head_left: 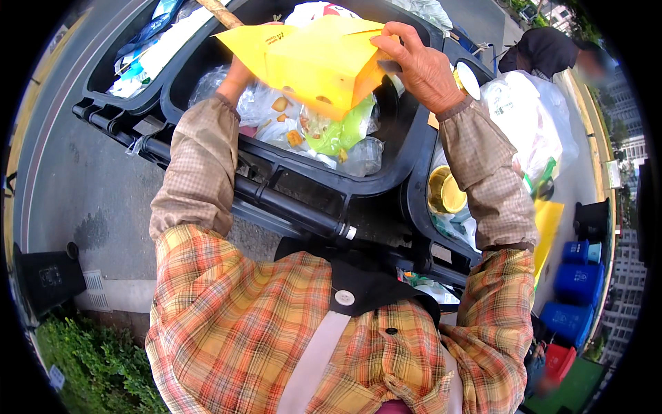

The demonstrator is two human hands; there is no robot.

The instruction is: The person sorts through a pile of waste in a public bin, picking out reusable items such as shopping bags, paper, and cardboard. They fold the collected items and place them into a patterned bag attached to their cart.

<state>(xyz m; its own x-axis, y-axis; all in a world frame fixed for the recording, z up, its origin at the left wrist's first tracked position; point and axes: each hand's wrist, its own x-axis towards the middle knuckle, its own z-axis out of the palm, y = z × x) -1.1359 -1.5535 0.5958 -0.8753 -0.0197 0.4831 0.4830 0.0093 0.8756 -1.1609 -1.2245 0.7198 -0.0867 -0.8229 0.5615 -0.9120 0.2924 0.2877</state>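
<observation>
Over the open black bin (396, 176) I hold up a yellow paper bag (310, 58), creased and stained with dark spots on its lower side. My right hand (424, 69) pinches the bag's upper right corner between thumb and fingers. Behind the bag's left side is my left hand (238, 77); a fingertip seems to show at the top edge, and most of its fingers are hidden. Below the bag, the bin contains clear plastic bags (258, 100), brownish food scraps (294, 138), a light green wrapper (345, 131) and a clear plastic cup (365, 155).
A wooden stick (221, 12) leans in at the bin's far left. Another filled bin (114, 103) stands to the left. At right are a gold-coloured tin (447, 190) and a bulging white plastic bag (520, 114). A person in dark headwear (545, 52) is beyond; blue bins (579, 281) stand farther right.
</observation>
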